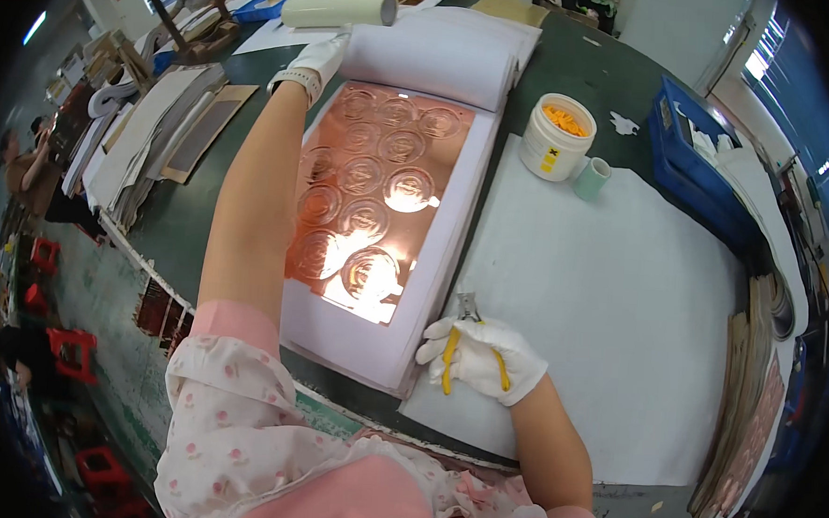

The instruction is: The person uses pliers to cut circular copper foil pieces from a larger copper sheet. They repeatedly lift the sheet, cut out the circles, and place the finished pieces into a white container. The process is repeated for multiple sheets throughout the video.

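**Gloved hands at a stack of copper sheets**

A shiny copper sheet [371, 191] stamped with round patterns lay on top of a thick stack of white paper [382, 342] on a dark green table [201, 210]. The left hand [320, 59], in a white glove, reached to the far end of the copper sheet, its fingers curled on the edge of the lifted white pages [434, 58] folded back there. The right hand [480, 356], also gloved, rested just beside the near right corner of the copper sheet, fingers clenched around yellow-handled pliers [462, 332]. To the right of the copper sheet lay a large white sheet [609, 297]. Beyond that, near the copper sheet's far right corner, stood an open white tub [557, 135] of orange pieces with a small pale green cup [592, 177] touching it.
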Motion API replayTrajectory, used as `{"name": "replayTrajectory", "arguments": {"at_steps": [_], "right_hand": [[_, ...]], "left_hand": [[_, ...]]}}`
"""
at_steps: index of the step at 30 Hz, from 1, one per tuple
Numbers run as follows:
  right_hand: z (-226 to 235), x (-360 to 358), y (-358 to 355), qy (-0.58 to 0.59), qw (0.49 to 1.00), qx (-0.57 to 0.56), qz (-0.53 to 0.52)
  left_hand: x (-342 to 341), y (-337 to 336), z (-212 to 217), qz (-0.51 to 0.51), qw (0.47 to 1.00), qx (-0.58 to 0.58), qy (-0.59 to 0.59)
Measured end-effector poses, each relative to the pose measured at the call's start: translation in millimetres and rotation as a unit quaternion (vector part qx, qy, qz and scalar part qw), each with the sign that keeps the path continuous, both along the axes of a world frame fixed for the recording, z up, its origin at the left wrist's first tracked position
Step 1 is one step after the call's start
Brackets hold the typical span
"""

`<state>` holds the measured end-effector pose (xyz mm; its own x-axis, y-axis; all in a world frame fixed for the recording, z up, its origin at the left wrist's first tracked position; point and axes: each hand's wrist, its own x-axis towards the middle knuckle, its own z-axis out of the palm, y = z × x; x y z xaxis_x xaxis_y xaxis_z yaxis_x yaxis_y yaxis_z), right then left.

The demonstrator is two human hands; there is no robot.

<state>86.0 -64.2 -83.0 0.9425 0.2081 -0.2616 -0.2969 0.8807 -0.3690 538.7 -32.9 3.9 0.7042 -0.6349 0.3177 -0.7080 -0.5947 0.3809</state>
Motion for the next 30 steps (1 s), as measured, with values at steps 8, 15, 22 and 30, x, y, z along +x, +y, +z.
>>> {"name": "replayTrajectory", "arguments": {"at_steps": [8,15,22,30], "right_hand": [[-3,1,-3,0.010,1.000,-0.007,0.015],[-4,2,-5,-0.002,0.999,-0.009,0.032],[-2,-1,-5,-0.012,1.000,-0.014,0.024],[-8,-3,2,-0.048,0.998,-0.031,0.006]], "left_hand": [[35,-10,-12,0.097,0.993,-0.010,0.060],[-4,16,8,0.084,0.878,-0.311,0.354],[-63,99,38,-0.211,0.749,-0.469,0.417],[-126,251,-5,-0.083,0.920,-0.248,0.292]]}}
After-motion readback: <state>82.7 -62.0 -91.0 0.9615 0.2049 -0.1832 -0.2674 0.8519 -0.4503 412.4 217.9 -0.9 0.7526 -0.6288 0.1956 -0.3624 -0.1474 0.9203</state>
